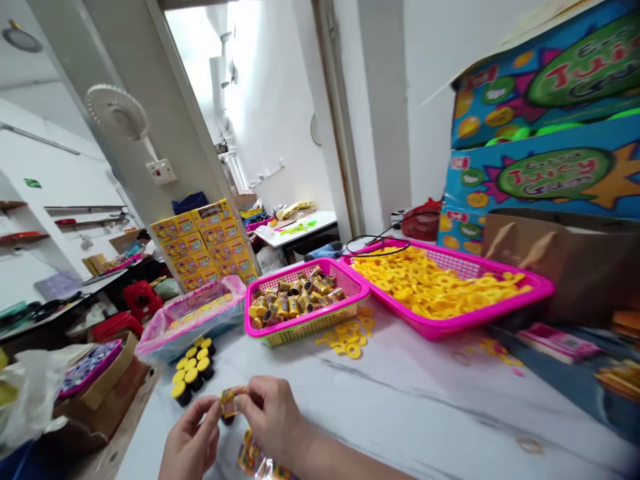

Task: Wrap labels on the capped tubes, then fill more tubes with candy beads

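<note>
Just above the table's near left part, my left hand (193, 437) and my right hand (277, 413) pinch a small yellow printed wrapper (231, 401) between them. The left fingertips grip its left edge, and the right thumb and fingers close on its right side. Below the wrapper a small black object (228, 420) shows partly; my fingers hide the rest. Under my right wrist lies a pile of shiny printed wrappers (257, 457). Beyond my left hand stands a group of several small black tubs with yellow lids (191, 370).
A pink basket (305, 333) holds wrapped tubs. Right of it, a larger pink basket (435, 328) holds yellow rings; loose yellow rings (350, 340) lie between. At left is a plastic-lined tray (150, 343) of small sweets. Gum boxes (545, 173) are stacked at right.
</note>
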### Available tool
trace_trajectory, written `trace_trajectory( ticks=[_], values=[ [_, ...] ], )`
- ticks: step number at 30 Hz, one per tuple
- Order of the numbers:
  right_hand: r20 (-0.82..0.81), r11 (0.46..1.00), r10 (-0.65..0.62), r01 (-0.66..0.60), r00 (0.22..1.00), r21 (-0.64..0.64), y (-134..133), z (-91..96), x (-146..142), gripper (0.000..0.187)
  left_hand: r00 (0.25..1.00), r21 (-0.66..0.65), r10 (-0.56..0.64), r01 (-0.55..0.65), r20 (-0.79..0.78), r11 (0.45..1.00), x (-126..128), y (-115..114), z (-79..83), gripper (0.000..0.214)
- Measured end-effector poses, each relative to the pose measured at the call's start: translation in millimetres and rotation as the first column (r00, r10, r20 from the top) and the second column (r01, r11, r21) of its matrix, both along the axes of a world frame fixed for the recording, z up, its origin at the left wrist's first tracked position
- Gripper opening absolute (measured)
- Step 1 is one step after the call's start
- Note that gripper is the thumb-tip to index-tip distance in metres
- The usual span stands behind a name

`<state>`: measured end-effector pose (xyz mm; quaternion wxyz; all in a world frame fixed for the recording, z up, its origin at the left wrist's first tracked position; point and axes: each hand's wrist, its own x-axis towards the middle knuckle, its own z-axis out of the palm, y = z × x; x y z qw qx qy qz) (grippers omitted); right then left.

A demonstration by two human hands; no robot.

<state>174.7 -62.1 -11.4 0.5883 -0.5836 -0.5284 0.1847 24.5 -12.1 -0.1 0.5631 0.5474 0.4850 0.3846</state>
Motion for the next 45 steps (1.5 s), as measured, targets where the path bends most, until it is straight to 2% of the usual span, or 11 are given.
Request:
trace_trajectory(
  ticks=[3, 10, 16, 20, 31, 35, 40, 43, 45],
  values=[
    [0.019, 0.999, -0.025, 0.025, 1.000, 0.020, 1, -0.2, 1, 0.027, 0.999, -0.031, 0.032, -0.030, 0.038, 0.999, 5, -4, 2.0, 0.075],
    [0.024, 1.000, 0.003, -0.003, 1.000, 0.011, 1, -1.5, 1, 0.026, 0.997, -0.081, 0.049, -0.044, 0.067, 0.996, 3, -1, 4.0, 0.076],
    [0.129, 0.999, 0.023, -0.017, 0.991, -0.043, -1, -4.1, 1, 0.025, 0.995, 0.036, 0.090, -0.091, 0.032, 0.995, 3, -5, -2.7, 0.068],
    [0.161, 0.998, -0.020, 0.029, 0.987, -0.055, -2, -2.5, 1, 0.024, 0.987, -0.002, 0.147, -0.148, 0.057, 0.989, 2, -3, 1.0, 0.073],
    [0.235, 0.999, -0.005, 0.013, 0.972, -0.035, -2, -5.6, 2, 0.025, 0.998, 0.014, -0.067, 0.067, 0.012, 0.998, -4, 4, -9.7, 0.065],
    [0.191, 0.999, 0.047, -0.047, 0.981, 0.000, -1, -6.8, 5, 0.025, 0.995, 0.016, -0.099, 0.099, 0.012, 0.995, -1, -1, -1.2, 0.063],
    [0.072, 0.969, 0.236, -0.240, 0.969, 0.062, -5, -6.2, 4, 0.029, 0.981, 0.010, -0.196, 0.196, 0.006, 0.981, -1, -11, 16.0, 0.056],
    [0.014, 0.964, 0.260, -0.260, 0.965, 0.046, -4, -10.2, 12, 0.039, 0.970, -0.044, -0.243, 0.244, 0.021, 0.969, -4, -5, 22.7, 0.047],
    [-0.045, 0.977, 0.213, -0.212, 0.976, 0.018, -1, -13.5, 22, 0.039, 0.974, -0.082, -0.194, 0.205, 0.120, 0.975, -9, 7, 25.0, 0.038]
  ],
)
